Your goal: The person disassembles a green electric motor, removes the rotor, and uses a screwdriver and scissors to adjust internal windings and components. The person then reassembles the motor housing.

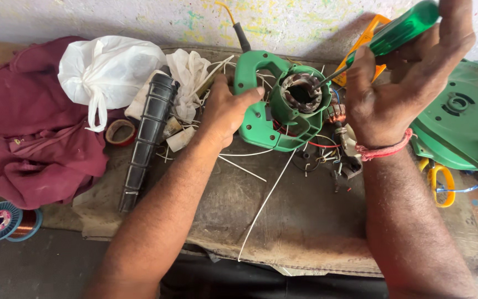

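Nearest the onlooker, two bare forearms reach over a worn brown work mat [305, 221], across which white wire offcuts [266, 199] lie loose. The left hand [225, 108] is clamped on the green motor housing [266, 111], thumb over its handle loop, apparently to steady it with the open stator bore facing up. At about two o'clock from it, the right hand [399, 83], a red thread at the wrist, is closed around a green-handled screwdriver [399, 33], held steeply so that the shaft angles down into the copper winding [302, 91]; the tip is hidden inside the bore. Small screws and wire scraps [333, 160] lie at five o'clock of the housing. At nine o'clock stand a black ribbed nozzle [147, 133], a knotted white plastic bag [106, 69] and maroon cloth [34, 127]. A spool of copper wire [4, 221] sits at eight o'clock. The green round cover [466, 122] at three o'clock is cut off by the frame edge.
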